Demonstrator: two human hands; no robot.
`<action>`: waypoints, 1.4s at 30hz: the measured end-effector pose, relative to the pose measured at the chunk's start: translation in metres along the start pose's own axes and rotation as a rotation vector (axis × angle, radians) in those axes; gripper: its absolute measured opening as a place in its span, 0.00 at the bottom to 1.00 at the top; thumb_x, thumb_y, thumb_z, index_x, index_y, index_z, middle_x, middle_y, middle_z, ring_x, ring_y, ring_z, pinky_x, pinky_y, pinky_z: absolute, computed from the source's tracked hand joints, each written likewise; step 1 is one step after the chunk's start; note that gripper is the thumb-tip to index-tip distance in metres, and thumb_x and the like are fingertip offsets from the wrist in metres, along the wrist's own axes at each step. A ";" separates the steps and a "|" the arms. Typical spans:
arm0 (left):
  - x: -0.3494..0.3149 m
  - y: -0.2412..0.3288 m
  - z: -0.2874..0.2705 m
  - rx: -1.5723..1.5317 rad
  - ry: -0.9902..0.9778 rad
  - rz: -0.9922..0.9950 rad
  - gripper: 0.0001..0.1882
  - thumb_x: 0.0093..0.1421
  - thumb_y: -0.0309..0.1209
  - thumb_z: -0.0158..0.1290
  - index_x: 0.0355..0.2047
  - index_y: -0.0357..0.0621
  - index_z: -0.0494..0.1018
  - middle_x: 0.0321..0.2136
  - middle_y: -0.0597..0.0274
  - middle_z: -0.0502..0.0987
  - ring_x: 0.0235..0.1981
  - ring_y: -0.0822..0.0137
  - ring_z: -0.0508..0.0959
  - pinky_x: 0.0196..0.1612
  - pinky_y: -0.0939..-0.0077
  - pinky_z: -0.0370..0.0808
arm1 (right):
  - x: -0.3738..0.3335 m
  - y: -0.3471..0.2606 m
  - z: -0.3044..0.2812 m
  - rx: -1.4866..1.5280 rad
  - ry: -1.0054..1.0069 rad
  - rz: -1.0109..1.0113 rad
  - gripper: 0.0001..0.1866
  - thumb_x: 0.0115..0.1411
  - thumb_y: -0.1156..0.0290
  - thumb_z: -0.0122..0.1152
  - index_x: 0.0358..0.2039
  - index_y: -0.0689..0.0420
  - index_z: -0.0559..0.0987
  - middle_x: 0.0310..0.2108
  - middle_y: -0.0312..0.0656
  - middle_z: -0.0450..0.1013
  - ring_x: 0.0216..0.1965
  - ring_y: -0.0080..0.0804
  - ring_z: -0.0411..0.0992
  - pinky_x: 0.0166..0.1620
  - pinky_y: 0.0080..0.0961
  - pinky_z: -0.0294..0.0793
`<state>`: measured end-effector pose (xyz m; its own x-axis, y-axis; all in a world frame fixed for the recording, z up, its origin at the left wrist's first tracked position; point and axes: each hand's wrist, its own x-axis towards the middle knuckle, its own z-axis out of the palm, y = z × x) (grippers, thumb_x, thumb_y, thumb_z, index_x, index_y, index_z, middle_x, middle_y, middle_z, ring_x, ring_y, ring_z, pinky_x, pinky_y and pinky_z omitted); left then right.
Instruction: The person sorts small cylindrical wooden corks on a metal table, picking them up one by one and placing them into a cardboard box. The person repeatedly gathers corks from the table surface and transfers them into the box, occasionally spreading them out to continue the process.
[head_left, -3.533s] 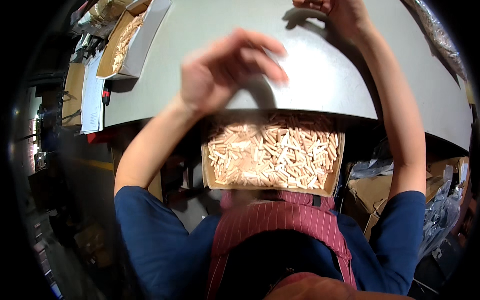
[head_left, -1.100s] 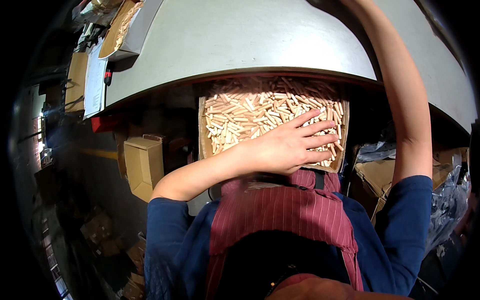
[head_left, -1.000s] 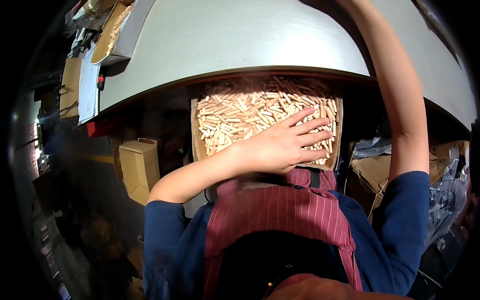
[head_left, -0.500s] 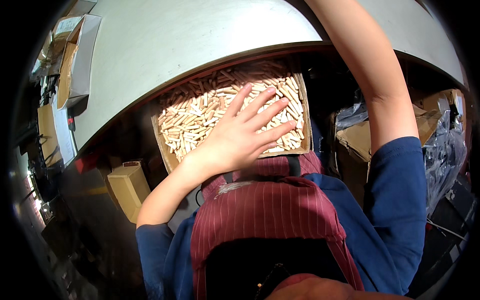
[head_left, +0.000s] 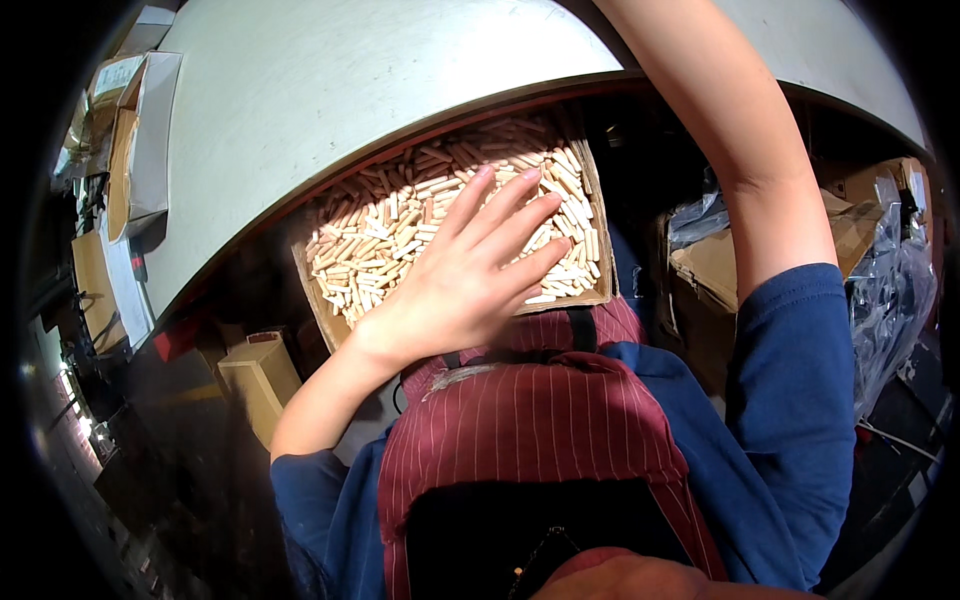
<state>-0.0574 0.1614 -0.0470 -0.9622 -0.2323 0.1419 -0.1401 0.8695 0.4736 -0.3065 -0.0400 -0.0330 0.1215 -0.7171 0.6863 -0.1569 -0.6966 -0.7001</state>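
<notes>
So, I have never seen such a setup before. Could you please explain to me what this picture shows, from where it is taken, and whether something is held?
There is no machine here, only a person with bare hands. A wide camera worn on the head looks down, so straight edges look bent.

The left hand is spread, back upward, over many small, pale sticks in an open cardboard box. That box is between the edge of the table and the red striped apron.

The right arm leaves the picture at the top, so what the right hand holds cannot be seen. The left palm is hidden, so I cannot tell whether it grips any sticks. On the table, at far left, is a long, open white box.
</notes>
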 end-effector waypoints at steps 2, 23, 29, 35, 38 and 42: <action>0.004 0.003 0.004 -0.014 0.050 0.019 0.23 0.58 0.33 0.66 0.55 0.50 0.80 0.66 0.48 0.71 0.73 0.42 0.65 0.74 0.34 0.57 | 0.000 -0.002 0.000 0.033 -0.006 0.008 0.15 0.66 0.73 0.62 0.51 0.60 0.74 0.40 0.39 0.76 0.38 0.24 0.76 0.43 0.20 0.77; 0.039 0.026 0.022 0.037 0.350 0.072 0.07 0.53 0.25 0.62 0.33 0.36 0.80 0.50 0.49 0.82 0.62 0.47 0.77 0.68 0.46 0.72 | 0.000 -0.020 -0.015 1.767 0.021 0.524 0.11 0.68 0.69 0.57 0.47 0.61 0.76 0.39 0.40 0.75 0.40 0.26 0.76 0.45 0.22 0.75; 0.017 0.030 0.004 -0.846 0.538 -0.368 0.06 0.69 0.19 0.55 0.45 0.35 0.79 0.46 0.54 0.85 0.32 0.74 0.83 0.33 0.79 0.81 | 0.001 -0.024 -0.014 2.190 0.003 0.629 0.11 0.69 0.68 0.56 0.46 0.61 0.76 0.39 0.40 0.75 0.40 0.27 0.76 0.46 0.23 0.75; 0.002 0.021 -0.009 -1.450 0.627 -0.550 0.11 0.73 0.23 0.53 0.53 0.35 0.75 0.46 0.52 0.85 0.35 0.80 0.80 0.33 0.88 0.74 | 0.005 -0.025 -0.006 2.274 -0.022 0.695 0.11 0.69 0.67 0.54 0.45 0.61 0.77 0.39 0.40 0.75 0.41 0.28 0.75 0.47 0.24 0.75; -0.005 0.019 -0.011 -1.455 0.621 -0.567 0.12 0.72 0.23 0.55 0.54 0.35 0.75 0.45 0.52 0.84 0.43 0.75 0.83 0.41 0.83 0.80 | 0.006 -0.025 -0.001 2.280 -0.021 0.724 0.11 0.70 0.66 0.54 0.44 0.61 0.77 0.39 0.40 0.75 0.41 0.28 0.75 0.47 0.24 0.74; -0.002 0.022 -0.012 -1.353 0.656 -0.542 0.15 0.70 0.21 0.56 0.56 0.35 0.73 0.45 0.52 0.84 0.42 0.73 0.82 0.45 0.79 0.80 | 0.009 -0.019 0.001 2.281 -0.065 0.714 0.10 0.68 0.68 0.55 0.43 0.60 0.77 0.38 0.39 0.75 0.40 0.27 0.74 0.47 0.21 0.72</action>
<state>-0.0559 0.1759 -0.0260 -0.5578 -0.8199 -0.1289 0.2278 -0.3006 0.9261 -0.3016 -0.0328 -0.0137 0.5793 -0.7275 0.3676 0.7082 0.6725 0.2150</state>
